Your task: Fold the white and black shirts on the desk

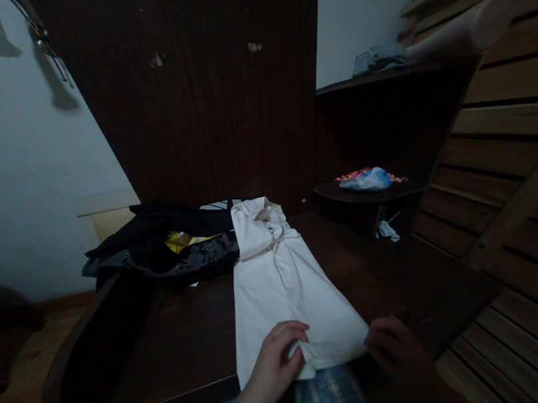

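Observation:
A white garment (275, 295) lies lengthwise on the dark wooden desk (188, 335). Its far end is bunched and folded over, and a seam runs down its middle; whether it is a shirt or something else I cannot tell. My left hand (276, 355) has thumb and fingers closed on the cloth near the middle of the near hem. At the hem's right corner, my right hand (397, 347) pinches the edge, though shadow hides part of its fingers. Between the two hands the hem hangs slightly over the desk's front edge.
Dark clothes (159, 245) with a yellow patch are heaped at the back left. On the right, a corner shelf (374, 196) carries a plastic bag (367, 180), with folded cloth (379, 57) on top. Wooden slats (525, 190) stand close on the right.

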`<move>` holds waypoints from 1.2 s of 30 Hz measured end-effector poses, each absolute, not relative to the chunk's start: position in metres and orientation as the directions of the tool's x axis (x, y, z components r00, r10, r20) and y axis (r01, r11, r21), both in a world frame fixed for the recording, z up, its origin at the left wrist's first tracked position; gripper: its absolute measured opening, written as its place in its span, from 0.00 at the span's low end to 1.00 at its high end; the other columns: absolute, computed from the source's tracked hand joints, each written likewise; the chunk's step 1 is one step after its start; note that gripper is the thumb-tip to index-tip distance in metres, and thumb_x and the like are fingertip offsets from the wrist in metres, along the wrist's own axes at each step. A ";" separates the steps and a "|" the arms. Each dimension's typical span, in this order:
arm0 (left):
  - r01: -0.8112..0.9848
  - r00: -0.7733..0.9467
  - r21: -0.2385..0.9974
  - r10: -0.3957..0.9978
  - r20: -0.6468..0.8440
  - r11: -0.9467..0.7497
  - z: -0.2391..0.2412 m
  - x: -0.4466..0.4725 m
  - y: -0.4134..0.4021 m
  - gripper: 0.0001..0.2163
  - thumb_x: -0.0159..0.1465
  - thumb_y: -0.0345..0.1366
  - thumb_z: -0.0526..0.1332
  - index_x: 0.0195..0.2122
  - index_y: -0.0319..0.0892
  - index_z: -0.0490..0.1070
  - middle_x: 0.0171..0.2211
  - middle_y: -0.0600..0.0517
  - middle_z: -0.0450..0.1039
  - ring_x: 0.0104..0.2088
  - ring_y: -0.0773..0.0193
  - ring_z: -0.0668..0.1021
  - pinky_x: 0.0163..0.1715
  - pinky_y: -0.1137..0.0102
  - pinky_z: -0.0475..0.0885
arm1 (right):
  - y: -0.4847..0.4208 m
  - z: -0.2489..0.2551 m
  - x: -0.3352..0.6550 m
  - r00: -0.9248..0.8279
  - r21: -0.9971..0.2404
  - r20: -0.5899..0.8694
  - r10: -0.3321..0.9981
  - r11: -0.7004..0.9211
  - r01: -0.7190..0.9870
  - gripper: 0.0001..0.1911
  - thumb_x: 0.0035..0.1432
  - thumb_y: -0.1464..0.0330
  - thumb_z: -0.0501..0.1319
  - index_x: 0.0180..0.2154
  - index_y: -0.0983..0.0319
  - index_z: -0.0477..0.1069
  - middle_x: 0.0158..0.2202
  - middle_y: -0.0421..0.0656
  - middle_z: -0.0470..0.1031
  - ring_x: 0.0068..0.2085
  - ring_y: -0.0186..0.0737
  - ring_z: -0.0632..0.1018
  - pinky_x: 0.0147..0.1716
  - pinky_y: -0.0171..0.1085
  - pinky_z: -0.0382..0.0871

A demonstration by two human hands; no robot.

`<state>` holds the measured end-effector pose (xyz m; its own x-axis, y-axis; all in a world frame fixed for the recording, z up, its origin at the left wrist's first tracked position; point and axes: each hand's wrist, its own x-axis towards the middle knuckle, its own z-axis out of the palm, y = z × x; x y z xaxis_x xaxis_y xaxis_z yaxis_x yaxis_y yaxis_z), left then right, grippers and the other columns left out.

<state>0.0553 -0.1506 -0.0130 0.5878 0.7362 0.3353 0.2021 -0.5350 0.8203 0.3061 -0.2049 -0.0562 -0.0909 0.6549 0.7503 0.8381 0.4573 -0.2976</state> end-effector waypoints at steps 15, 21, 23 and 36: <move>0.297 0.686 0.748 0.677 0.265 -0.593 -0.001 0.049 -0.153 0.15 0.55 0.25 0.53 0.41 0.45 0.70 0.42 0.51 0.71 0.44 0.64 0.71 0.46 0.69 0.65 | -0.182 0.010 0.306 -0.256 -0.536 0.372 0.892 0.432 0.726 0.10 0.55 0.70 0.49 0.26 0.60 0.66 0.25 0.41 0.68 0.28 0.35 0.70 0.27 0.33 0.64; 0.639 0.411 0.573 0.858 0.309 -0.513 0.001 0.008 -0.120 0.10 0.58 0.31 0.51 0.38 0.42 0.69 0.37 0.48 0.71 0.40 0.61 0.72 0.42 0.66 0.67 | -0.122 0.023 0.298 -0.272 -0.530 0.350 0.896 0.429 0.732 0.10 0.56 0.66 0.50 0.35 0.61 0.68 0.35 0.44 0.72 0.38 0.38 0.73 0.38 0.36 0.67; 0.739 0.324 0.498 0.887 0.327 -0.454 -0.001 -0.007 -0.107 0.09 0.58 0.33 0.52 0.37 0.42 0.70 0.38 0.48 0.71 0.40 0.59 0.72 0.41 0.64 0.67 | -0.102 0.012 0.292 -0.280 -0.489 0.348 0.894 0.429 0.760 0.14 0.55 0.65 0.51 0.42 0.63 0.66 0.44 0.48 0.69 0.47 0.41 0.70 0.47 0.41 0.64; 0.650 0.585 0.397 0.760 0.283 -0.648 -0.011 -0.027 -0.146 0.21 0.52 0.43 0.61 0.47 0.48 0.65 0.53 0.46 0.60 0.52 0.54 0.64 0.49 0.60 0.64 | -0.076 -0.044 0.288 -0.287 -0.288 0.311 0.906 0.377 0.880 0.22 0.59 0.60 0.46 0.50 0.64 0.62 0.56 0.50 0.59 0.57 0.43 0.60 0.54 0.46 0.54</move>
<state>-0.0265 -0.1464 -0.0108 0.5851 0.7600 0.2829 0.6499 -0.6482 0.3968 0.2881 -0.0760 -0.0438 -0.2869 0.9062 0.3105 0.8802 0.3773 -0.2879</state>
